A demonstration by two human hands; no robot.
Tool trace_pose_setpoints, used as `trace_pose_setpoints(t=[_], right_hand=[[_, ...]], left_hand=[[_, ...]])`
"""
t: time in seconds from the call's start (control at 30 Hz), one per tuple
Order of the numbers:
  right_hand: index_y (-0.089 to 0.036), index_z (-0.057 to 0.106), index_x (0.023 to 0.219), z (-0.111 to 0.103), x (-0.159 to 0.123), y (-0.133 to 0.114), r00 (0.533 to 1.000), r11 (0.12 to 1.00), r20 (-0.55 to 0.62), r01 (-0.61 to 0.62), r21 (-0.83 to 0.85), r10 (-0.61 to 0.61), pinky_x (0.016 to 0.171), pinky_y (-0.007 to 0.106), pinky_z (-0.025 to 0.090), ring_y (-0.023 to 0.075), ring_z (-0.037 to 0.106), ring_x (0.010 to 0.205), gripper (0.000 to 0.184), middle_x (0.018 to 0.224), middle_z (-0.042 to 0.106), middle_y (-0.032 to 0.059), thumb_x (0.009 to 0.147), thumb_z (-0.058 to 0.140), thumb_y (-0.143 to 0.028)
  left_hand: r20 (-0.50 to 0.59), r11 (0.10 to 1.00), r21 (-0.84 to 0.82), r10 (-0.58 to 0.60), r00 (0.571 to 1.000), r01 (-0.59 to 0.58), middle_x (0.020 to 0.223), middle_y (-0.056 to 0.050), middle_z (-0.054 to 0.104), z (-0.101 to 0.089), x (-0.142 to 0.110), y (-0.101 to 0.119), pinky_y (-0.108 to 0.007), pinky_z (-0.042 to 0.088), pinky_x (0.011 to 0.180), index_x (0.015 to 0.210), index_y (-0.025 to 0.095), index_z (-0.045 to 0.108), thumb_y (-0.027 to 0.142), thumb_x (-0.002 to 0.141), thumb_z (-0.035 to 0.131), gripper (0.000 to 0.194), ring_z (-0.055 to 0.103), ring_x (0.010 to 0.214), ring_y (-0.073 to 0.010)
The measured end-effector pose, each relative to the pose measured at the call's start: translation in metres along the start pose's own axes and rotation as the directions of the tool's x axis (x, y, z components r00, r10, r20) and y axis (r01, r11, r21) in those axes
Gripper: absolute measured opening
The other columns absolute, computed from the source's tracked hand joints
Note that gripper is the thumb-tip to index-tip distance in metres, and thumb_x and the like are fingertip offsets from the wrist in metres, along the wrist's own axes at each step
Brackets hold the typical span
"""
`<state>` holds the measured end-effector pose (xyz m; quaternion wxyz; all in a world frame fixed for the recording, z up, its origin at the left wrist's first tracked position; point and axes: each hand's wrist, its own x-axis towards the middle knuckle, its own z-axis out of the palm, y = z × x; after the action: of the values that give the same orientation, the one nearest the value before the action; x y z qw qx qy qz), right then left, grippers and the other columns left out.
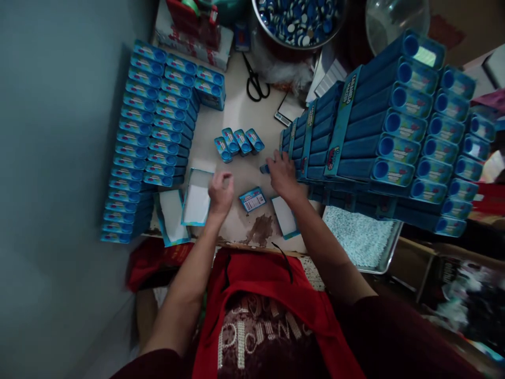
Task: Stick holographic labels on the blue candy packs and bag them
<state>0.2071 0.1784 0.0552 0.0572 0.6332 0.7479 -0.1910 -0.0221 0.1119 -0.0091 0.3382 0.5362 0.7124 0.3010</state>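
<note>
Grip of the right hand point(281, 171) sits at the left foot of the right stack of long blue boxes point(366, 126), fingertips at a small dark-blue piece point(264, 168); whether they clamp it or only touch it, I cannot tell. Grip of the left hand point(221, 193) hangs curled over the counter point(236, 229), thumb and forefinger close to each other; no held thing shows, and whether the tips meet is unclear.

The step in hand looks like fetching or setting that piece, a judgement from the right fingers' place. The next move seems to call for a sure pinch that spares the stack beside it.

That piece lies just left of the right grip. Far of and between both hands, four small blue boxes point(242, 142) stand in an uneven row; near of them lies a printed box point(252, 199). A white-lined packet point(197, 197) lies just left of the left hand. Farther out, the left stack of blue boxes point(132, 142) rises at left, and black scissors point(254, 84) lie far.
</note>
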Motion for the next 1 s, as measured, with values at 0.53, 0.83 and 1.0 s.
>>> trace_pose_setpoints(t=[0.53,0.83,1.0], right_hand=[[-0.023,0.079,0.131,-0.02,0.049,-0.025,0.955,0.944,0.048,-0.28,-0.177,0.292,0.085,0.039,0.056,0.0307,0.074,0.108,0.048,0.144,0.065,0.0195,0.108,0.038,-0.012],[-0.024,0.079,0.123,0.014,0.075,0.002,0.975,0.974,-0.205,-0.034,0.225,0.081,0.113,0.045,0.054,0.0261,0.065,0.134,0.045,0.151,0.063,0.0088,0.1,0.044,-0.007],[-0.016,0.065,0.137,0.044,0.073,0.009,0.946,0.764,-0.307,0.122,0.634,0.104,0.126,0.042,0.043,0.0191,0.052,0.152,0.046,0.154,0.061,0.0139,0.096,0.047,-0.007]], left_hand=[[0.365,0.988,-0.019,-0.137,0.921,0.154,0.13,-0.014,0.066,0.043,-0.043,-0.036,-0.05,0.049,0.113,0.132,0.02,0.059,0.02,0.057,0.092,0.083,0.062,0.126,-0.0359],[0.356,0.458,-0.778,-0.241,0.903,0.429,0.118,-0.005,0.075,0.006,-0.031,-0.053,-0.038,0.058,0.102,0.126,0.024,0.065,0.024,0.049,0.099,0.084,0.071,0.111,-0.0248],[0.519,0.117,-0.826,-0.226,0.824,0.552,0.127,-0.011,0.077,-0.007,-0.039,-0.036,-0.049,0.057,0.11,0.132,0.024,0.068,0.027,0.06,0.092,0.075,0.073,0.123,-0.0319]])
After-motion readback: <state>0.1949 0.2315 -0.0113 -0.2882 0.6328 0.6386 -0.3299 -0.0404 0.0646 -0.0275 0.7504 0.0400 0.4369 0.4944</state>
